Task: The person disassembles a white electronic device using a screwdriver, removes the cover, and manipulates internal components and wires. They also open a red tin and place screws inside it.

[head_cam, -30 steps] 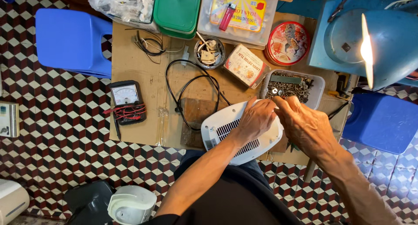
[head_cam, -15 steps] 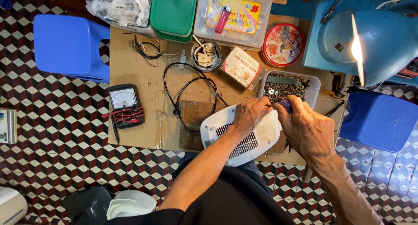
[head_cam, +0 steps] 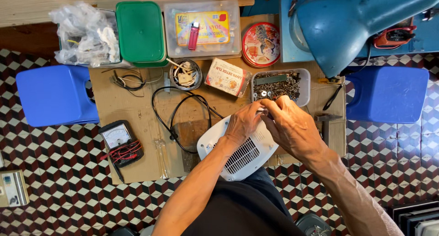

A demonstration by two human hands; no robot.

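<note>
Head view puts both of your hands together over the far end of the white vented casing (head_cam: 240,149), which lies on the cardboard sheet (head_cam: 137,110) directly beneath them and reaches back toward your lap. Its long axis runs diagonally, from the near-left corner by your left forearm up to the far right, where your fingers meet. Your left hand (head_cam: 243,123) rests curled on the casing's top, pressing it down; your right hand (head_cam: 292,126) is closed, fingertips pinched on something small at the casing's far edge. What that small thing is, you cannot tell, since the fingers cover it. Just beyond your hands sits the clear tray of screws (head_cam: 281,84). Both hands are equally near; the casing's far corner is hidden beneath them.
</note>
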